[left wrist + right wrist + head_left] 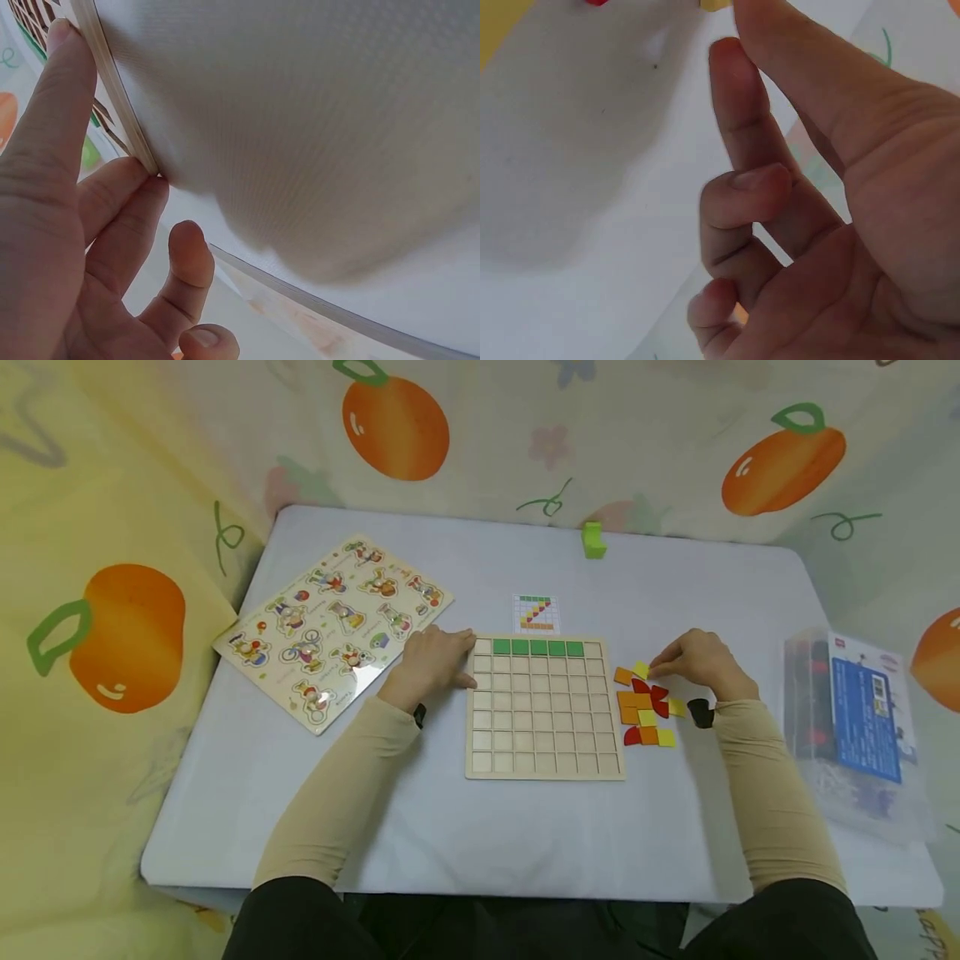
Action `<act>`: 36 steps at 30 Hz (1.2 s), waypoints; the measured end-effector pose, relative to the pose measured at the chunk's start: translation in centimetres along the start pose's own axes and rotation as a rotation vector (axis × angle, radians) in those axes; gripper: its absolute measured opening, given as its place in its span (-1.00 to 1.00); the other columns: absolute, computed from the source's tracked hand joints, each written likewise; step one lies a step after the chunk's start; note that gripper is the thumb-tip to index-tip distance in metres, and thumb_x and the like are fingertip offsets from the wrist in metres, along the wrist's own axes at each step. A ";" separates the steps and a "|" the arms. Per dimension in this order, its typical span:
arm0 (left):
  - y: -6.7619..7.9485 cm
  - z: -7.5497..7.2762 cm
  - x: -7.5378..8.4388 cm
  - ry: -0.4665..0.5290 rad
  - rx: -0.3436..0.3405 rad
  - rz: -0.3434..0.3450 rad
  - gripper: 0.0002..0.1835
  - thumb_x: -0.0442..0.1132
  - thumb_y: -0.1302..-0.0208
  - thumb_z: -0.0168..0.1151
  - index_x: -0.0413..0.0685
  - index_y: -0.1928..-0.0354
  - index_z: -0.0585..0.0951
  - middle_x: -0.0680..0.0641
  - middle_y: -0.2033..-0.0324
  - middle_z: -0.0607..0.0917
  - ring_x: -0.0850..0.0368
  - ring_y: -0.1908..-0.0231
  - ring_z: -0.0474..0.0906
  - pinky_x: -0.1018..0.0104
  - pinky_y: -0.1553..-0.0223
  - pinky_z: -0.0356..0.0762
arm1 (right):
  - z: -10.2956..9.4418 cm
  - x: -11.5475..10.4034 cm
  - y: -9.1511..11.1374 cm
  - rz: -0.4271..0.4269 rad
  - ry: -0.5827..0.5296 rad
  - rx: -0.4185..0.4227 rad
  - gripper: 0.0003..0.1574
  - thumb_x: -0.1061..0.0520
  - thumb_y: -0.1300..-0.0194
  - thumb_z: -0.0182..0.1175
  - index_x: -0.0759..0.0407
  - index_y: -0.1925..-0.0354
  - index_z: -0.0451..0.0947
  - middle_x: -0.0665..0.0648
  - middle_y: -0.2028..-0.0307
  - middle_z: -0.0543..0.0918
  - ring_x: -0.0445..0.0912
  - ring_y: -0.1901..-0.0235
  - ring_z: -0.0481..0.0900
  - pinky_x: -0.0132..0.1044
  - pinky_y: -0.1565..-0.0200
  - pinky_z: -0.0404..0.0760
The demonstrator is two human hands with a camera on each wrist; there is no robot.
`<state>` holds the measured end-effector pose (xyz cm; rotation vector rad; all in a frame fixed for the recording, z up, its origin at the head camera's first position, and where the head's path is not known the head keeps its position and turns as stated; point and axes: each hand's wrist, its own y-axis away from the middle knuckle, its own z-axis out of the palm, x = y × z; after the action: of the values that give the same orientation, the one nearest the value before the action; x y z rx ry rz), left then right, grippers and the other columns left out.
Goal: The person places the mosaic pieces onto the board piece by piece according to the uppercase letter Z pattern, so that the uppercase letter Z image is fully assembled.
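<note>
A wooden grid board [544, 770] lies mid-table, with several green squares [538, 647] in its top row. My left hand [431, 664] rests at its upper left corner. In the left wrist view the thumb [64, 71] lies along the board's frame [120, 97], and two fingertips touch the corner. To the right of the board, my right hand [697, 662] reaches down to a yellow square [641, 669], its fingertips right at the edge; I cannot tell whether they pinch it. Orange squares [627, 714], red quarter-round pieces [632, 737] and more yellow squares [666, 738] lie beside it.
A pattern card [536, 614] lies just behind the board. At the left is a picture puzzle board [337, 627]. A light green block [593, 540] stands near the back edge. A clear plastic box [810, 760] with a blue-labelled packet [862, 718] sits at the right.
</note>
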<state>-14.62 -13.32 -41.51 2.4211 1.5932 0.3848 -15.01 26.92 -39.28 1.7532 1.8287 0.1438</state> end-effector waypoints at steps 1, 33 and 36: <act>0.0 0.0 0.0 0.000 0.002 0.002 -0.11 0.29 -0.15 0.40 0.17 -0.50 0.41 0.11 -0.54 0.40 -0.22 -0.13 0.63 -0.07 -0.02 0.65 | 0.0 0.2 0.2 -0.003 -0.001 -0.013 -0.61 0.00 -0.33 0.41 0.25 0.01 0.78 0.45 -0.14 0.70 0.39 -0.21 0.51 0.35 -0.28 0.46; -0.2 0.0 -0.1 0.023 -0.020 -0.008 -0.10 0.30 -0.18 0.38 0.19 -0.53 0.36 0.13 -0.57 0.32 -0.23 -0.21 0.60 -0.08 -0.07 0.65 | 1.8 -6.5 -3.3 -0.288 -0.045 0.005 -0.80 0.12 -0.33 0.42 0.26 0.19 0.81 0.34 0.05 0.81 0.10 0.10 0.58 -0.21 0.10 0.53; -0.2 0.1 -0.2 0.028 -0.024 -0.012 -0.11 0.30 -0.18 0.38 0.20 -0.52 0.37 0.14 -0.58 0.32 -0.23 -0.22 0.60 -0.07 -0.08 0.65 | 2.3 -7.6 -3.8 -0.308 -0.033 0.005 -0.82 0.14 -0.31 0.42 0.25 0.19 0.82 0.34 0.05 0.81 0.13 0.03 0.65 -0.09 -0.02 0.57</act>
<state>-14.83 -13.45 -41.71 2.3972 1.6048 0.4352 -17.61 18.57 -40.35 1.4457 2.0486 -0.0121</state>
